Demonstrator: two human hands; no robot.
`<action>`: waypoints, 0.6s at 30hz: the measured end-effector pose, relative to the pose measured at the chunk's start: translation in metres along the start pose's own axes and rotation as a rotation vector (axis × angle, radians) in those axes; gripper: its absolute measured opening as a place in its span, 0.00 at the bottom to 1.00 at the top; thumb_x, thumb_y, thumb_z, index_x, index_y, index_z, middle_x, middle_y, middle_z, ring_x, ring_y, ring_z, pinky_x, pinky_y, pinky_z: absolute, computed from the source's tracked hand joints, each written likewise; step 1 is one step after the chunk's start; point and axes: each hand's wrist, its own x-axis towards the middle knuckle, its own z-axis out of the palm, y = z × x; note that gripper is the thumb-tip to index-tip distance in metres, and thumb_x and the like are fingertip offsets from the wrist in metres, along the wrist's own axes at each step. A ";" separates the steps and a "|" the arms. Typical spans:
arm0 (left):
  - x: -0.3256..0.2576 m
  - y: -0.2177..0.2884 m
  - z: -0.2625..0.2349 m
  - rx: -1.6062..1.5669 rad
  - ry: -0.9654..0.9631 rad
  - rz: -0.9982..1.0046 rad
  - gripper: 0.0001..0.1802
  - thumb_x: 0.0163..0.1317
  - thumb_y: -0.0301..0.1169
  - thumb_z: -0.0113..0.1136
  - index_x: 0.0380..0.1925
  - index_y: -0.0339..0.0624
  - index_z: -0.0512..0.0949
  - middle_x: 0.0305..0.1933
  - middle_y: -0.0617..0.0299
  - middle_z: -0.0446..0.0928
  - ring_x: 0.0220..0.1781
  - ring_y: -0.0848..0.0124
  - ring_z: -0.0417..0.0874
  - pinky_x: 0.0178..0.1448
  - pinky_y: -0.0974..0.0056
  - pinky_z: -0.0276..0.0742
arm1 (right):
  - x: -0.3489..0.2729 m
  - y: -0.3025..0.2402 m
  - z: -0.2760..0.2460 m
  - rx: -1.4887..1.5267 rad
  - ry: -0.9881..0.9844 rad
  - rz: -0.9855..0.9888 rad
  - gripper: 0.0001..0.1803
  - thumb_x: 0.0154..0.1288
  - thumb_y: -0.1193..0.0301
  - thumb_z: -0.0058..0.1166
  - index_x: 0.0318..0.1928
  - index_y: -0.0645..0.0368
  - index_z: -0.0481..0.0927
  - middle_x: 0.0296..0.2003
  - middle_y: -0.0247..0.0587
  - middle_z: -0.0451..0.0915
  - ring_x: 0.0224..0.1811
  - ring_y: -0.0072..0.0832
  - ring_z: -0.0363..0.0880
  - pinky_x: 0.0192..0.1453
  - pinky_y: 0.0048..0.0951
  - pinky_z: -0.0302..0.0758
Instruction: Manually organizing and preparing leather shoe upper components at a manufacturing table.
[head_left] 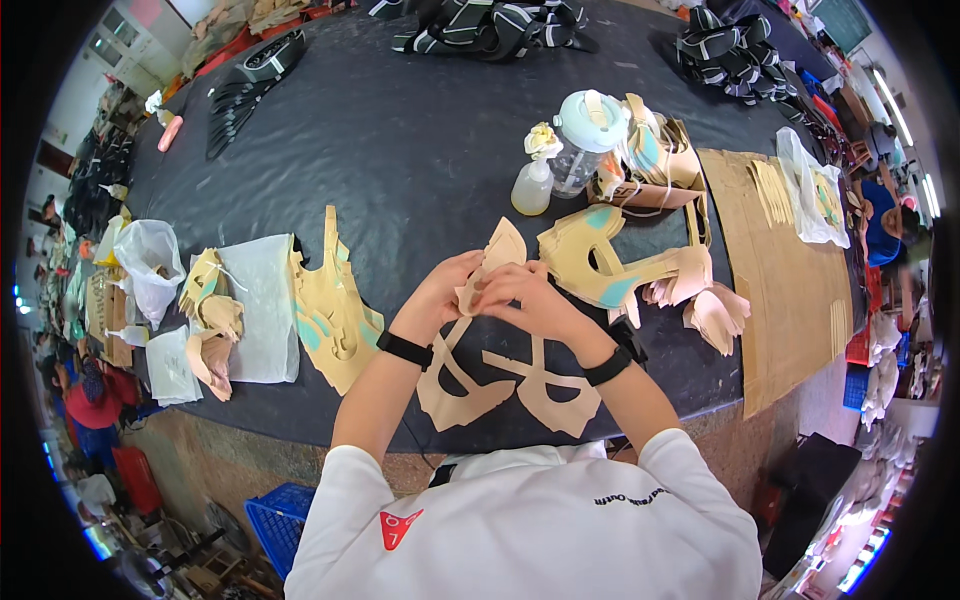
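The left hand (438, 290) and the right hand (535, 302) meet in front of the person's chest, each seeming to pinch the beige piece (504, 246) between thumb and fingers; some fingertips are hidden in its folds, so I cannot tell how firmly they press. The piece is held up between the two hands, its tip pointing to 12 o'clock.

To handle it well, I would keep both pinches close together, line the edges up before pressing, and let the fingers follow the curve rather than pull (thin, soft stuff like this probably stretches or creases easily). Keeping it off the desk (400, 150) should help both hands work around the edge.

It looks pale, matte and smooth, leaf-shaped at the top, with more than one layer showing along the edge and a curled part by the fingers. Taking the hands as the dial's centre, a beige cut-out (455, 402) lies flat near 7 o'clock and a matching cut-out (562, 408) near 5, both with narrow bands.

Farther out, a beige-and-teal stack (335, 310) sits at 9 o'clock, a spray bottle (532, 188) near 1, and a cardboard sheet (785, 310) at 3.
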 end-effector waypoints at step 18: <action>0.028 -0.001 -0.052 0.693 0.486 0.615 0.16 0.69 0.31 0.47 0.51 0.30 0.70 0.52 0.51 0.74 0.52 0.63 0.78 0.56 0.62 0.72 | 0.016 0.021 0.003 0.782 1.053 0.279 0.09 0.64 0.71 0.56 0.39 0.66 0.80 0.33 0.35 0.80 0.32 0.19 0.76 0.41 0.20 0.72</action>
